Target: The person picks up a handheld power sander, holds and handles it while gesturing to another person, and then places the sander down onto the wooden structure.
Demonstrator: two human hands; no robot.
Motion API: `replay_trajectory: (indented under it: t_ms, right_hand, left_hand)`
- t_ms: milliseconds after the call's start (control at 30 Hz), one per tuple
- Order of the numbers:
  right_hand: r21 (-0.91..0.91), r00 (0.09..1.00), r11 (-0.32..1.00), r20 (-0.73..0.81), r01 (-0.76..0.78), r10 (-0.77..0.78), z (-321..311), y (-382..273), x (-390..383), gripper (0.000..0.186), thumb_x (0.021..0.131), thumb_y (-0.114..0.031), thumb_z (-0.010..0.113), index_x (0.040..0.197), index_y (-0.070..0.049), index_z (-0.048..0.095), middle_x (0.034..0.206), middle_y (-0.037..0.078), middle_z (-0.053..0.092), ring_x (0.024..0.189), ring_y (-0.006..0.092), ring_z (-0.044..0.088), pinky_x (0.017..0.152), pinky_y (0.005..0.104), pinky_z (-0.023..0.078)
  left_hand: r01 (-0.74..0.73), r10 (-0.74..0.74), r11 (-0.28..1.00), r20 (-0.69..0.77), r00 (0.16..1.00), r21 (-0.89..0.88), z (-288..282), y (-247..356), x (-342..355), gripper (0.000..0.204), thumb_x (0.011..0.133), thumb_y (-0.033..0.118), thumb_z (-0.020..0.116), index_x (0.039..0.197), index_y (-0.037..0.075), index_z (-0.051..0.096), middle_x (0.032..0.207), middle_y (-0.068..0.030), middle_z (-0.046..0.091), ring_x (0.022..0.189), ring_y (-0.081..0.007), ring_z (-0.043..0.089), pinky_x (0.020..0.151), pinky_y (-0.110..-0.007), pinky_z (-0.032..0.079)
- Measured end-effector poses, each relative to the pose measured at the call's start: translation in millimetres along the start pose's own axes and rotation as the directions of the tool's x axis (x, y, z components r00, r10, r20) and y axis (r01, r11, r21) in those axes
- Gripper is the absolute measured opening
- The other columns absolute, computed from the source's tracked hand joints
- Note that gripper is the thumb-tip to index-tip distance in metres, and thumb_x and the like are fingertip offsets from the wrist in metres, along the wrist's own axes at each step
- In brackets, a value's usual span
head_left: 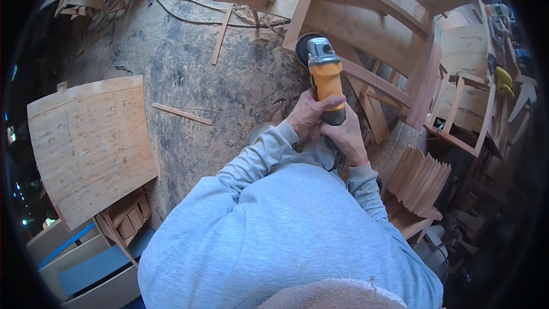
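An angle grinder [327,77] with a yellow body, a grey metal head and a round dark disc [302,48] is held out in front of me. My left hand [309,112] is closed around the lower part of its yellow body. Wrapped round the dark rear end of the tool is my right hand [347,136]. The disc is at the near left corner of a wooden furniture frame [374,83]; whether it touches the wood I cannot tell. This frame rests on a plywood-topped bench [354,23].
A curved plywood panel [94,143] stands at the left, above some drawers [94,269]. Wood strips [183,114] and cables [177,14] lie on the stained floor [194,74]. Stacked wooden pieces [420,180] are by my right elbow, with another wooden frame [457,111] beyond.
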State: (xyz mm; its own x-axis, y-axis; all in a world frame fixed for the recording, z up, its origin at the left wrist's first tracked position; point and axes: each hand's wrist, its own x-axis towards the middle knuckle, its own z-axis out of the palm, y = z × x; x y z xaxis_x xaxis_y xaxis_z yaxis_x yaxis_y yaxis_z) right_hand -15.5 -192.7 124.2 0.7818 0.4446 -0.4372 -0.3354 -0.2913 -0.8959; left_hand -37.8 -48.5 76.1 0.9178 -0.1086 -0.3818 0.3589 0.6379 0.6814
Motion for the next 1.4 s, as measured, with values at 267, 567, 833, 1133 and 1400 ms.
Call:
replay_trajectory:
  t_ms: [267,567,833,1133,1400]
  right_hand:
    - [0.079,0.997,0.994,-0.018,0.077,-0.076,19,-14,-4,0.054,0.073,-0.010,0.077,0.123,0.000,0.058,0.105,0.011,0.069,0.089,0.0199,0.065,0.083,0.0296,0.052]
    - [0.074,0.999,0.997,-0.029,0.030,-0.028,19,-5,-17,0.060,0.074,-0.014,0.080,0.127,0.001,0.056,0.109,0.010,0.068,0.091,0.0181,0.062,0.084,0.0297,0.050]
    - [-0.047,0.995,0.996,-0.053,0.076,-0.079,5,15,-14,0.061,0.070,-0.011,0.079,0.125,0.001,0.056,0.109,0.012,0.068,0.090,0.0231,0.063,0.085,0.0327,0.051]
    - [-0.264,0.997,0.962,-0.014,0.075,-0.081,22,12,9,0.069,0.066,-0.014,0.082,0.127,0.002,0.054,0.112,0.018,0.069,0.097,0.0311,0.066,0.088,0.0368,0.053]
    - [-0.299,0.999,0.954,-0.045,0.007,-0.022,18,30,16,0.066,0.065,-0.013,0.081,0.124,0.003,0.058,0.109,0.017,0.069,0.094,0.0273,0.065,0.087,0.0345,0.052]
  left_hand:
    - [0.051,-0.010,0.845,0.080,0.997,-0.532,3,23,-12,0.067,0.092,0.058,0.069,0.132,0.006,0.059,0.118,-0.0113,0.070,0.104,-0.0199,0.069,0.096,-0.036,0.054]
    - [0.071,-0.058,0.862,0.041,0.997,-0.502,7,0,-3,0.077,0.086,0.069,0.068,0.131,0.006,0.061,0.119,-0.0107,0.069,0.104,-0.0192,0.069,0.096,-0.036,0.054]
    - [0.081,-0.080,0.965,0.014,0.997,-0.249,11,1,-17,0.056,0.084,0.038,0.083,0.122,0.003,0.063,0.110,-0.0097,0.069,0.098,-0.0191,0.068,0.092,-0.031,0.053]
    - [0.073,-0.088,0.989,-0.111,0.990,-0.128,-19,10,-17,0.049,0.080,0.020,0.086,0.119,0.000,0.063,0.107,-0.0104,0.070,0.093,-0.0193,0.068,0.087,-0.029,0.055]
    - [0.075,-0.086,0.992,-0.105,0.991,-0.098,-26,1,-8,0.047,0.082,0.018,0.084,0.120,0.001,0.063,0.112,-0.0102,0.070,0.097,-0.0197,0.068,0.092,-0.033,0.056]
